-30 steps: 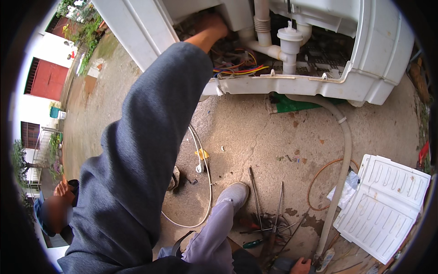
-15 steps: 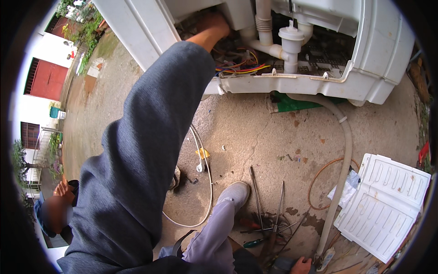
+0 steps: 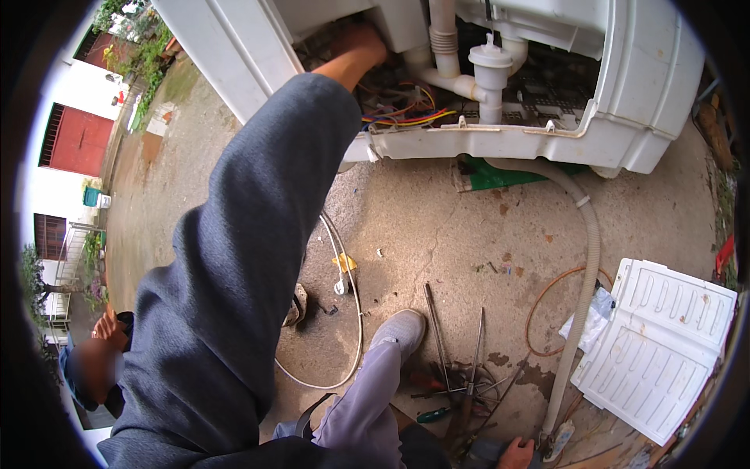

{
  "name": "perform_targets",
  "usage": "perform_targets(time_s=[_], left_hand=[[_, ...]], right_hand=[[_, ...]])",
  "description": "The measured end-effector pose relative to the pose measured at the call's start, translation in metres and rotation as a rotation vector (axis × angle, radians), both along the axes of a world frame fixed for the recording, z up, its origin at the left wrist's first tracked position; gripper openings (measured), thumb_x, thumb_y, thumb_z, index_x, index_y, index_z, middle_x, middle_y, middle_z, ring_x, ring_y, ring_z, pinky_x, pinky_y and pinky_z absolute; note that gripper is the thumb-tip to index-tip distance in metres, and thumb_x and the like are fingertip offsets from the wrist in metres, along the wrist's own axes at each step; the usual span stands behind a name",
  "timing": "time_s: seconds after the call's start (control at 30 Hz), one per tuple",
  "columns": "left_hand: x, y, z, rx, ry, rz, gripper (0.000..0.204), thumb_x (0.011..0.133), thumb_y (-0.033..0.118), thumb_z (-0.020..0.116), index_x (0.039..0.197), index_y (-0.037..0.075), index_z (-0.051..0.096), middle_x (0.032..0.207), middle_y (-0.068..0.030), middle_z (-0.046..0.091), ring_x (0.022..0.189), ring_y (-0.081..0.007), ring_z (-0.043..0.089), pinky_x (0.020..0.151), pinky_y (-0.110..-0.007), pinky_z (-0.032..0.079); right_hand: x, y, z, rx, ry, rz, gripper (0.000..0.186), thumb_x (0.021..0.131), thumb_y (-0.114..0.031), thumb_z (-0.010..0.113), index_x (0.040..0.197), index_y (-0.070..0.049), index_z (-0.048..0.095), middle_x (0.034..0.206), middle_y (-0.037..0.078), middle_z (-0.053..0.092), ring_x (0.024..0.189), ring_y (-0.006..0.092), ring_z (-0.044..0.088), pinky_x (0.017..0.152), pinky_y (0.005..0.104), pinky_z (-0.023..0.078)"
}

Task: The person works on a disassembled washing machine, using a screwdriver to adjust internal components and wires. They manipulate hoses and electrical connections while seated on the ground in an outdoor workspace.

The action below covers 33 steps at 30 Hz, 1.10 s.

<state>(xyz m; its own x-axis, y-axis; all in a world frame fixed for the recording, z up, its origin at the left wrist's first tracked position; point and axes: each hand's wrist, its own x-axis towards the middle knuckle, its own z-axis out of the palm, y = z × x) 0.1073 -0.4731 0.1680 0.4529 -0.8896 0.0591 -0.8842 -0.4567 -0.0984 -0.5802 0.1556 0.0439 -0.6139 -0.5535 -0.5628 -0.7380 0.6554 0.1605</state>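
Note:
My left hand (image 3: 361,45) reaches deep into the open underside of a white washing machine (image 3: 648,86), and my grey sleeve (image 3: 250,258) runs up to it from the lower left. Its fingers are hidden among the parts there, just above a bundle of coloured wires (image 3: 406,117) and left of a white pipe fitting (image 3: 491,66). Only part of my right hand (image 3: 516,452) shows at the lower edge, close to several long metal tools (image 3: 461,375) lying on the concrete. What it holds is hidden.
A grey drain hose (image 3: 590,258) curves from the machine down to the ground. A white ribbed panel (image 3: 664,344) lies at the right, beside an orange wire loop (image 3: 539,305). A white cable (image 3: 355,313) loops near my shoe (image 3: 400,328). Another person (image 3: 94,367) crouches at the lower left.
My left hand stays inside the machine; the view has shifted only slightly.

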Motion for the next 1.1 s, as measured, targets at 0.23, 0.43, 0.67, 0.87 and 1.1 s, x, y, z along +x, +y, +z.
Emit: perform_targets(time_s=[0.23, 0.43, 0.67, 0.87, 1.1], left_hand=[[-0.029, 0.018, 0.015, -0.044, 0.035, 0.075, 0.062, 0.074, 0.036, 0.086, 0.128, 0.01, 0.071, 0.133, -0.0143, 0.069, 0.122, -0.0327, 0.067, 0.101, -0.046, 0.055], [-0.043, 0.03, 0.023, -0.05, 0.09, 0.113, 0.055, 0.076, 0.03, 0.082, 0.127, 0.011, 0.072, 0.132, -0.0141, 0.069, 0.122, -0.0319, 0.067, 0.102, -0.045, 0.055], [0.01, -0.004, -0.024, 0.073, 0.035, -0.014, 0.032, 0.089, 0.029, 0.063, 0.109, 0.008, 0.076, 0.118, -0.0167, 0.072, 0.108, -0.0349, 0.07, 0.091, -0.047, 0.058], [-0.005, 0.062, 0.008, 0.004, 0.374, -0.47, 0.041, 0.102, 0.038, 0.055, 0.126, 0.009, 0.072, 0.12, -0.0207, 0.072, 0.107, -0.0356, 0.07, 0.092, -0.041, 0.054], [-0.137, 0.38, 0.013, -0.155, 1.093, -0.458, 0.04, 0.106, 0.022, 0.059, 0.138, -0.001, 0.064, 0.128, -0.0124, 0.071, 0.109, -0.0205, 0.068, 0.1, -0.035, 0.053]], right_hand=[[-0.014, 0.018, -0.02, -0.114, -0.014, 0.028, 0.04, 0.092, -0.047, 0.062, 0.102, -0.008, 0.071, 0.098, 0.022, 0.073, 0.093, 0.0446, 0.068, 0.083, 0.0536, 0.052], [-0.002, 0.012, -0.002, -0.144, -0.036, 0.055, 0.039, 0.091, -0.045, 0.063, 0.103, -0.009, 0.072, 0.1, 0.021, 0.073, 0.095, 0.0437, 0.068, 0.084, 0.053, 0.052], [0.016, 0.003, 0.002, -0.311, 0.047, -0.012, 0.031, 0.085, -0.034, 0.073, 0.087, -0.004, 0.07, 0.088, 0.02, 0.071, 0.083, 0.0412, 0.068, 0.075, 0.0511, 0.054], [0.004, 0.017, -0.015, -0.379, 0.026, -0.085, 0.03, 0.081, -0.042, 0.07, 0.082, -0.013, 0.067, 0.084, 0.013, 0.069, 0.08, 0.04, 0.066, 0.065, 0.0544, 0.048], [-0.001, 0.036, -0.032, -0.754, 0.031, -0.015, 0.032, 0.083, -0.042, 0.069, 0.082, -0.011, 0.063, 0.087, 0.012, 0.068, 0.088, 0.0356, 0.067, 0.074, 0.0516, 0.051]])
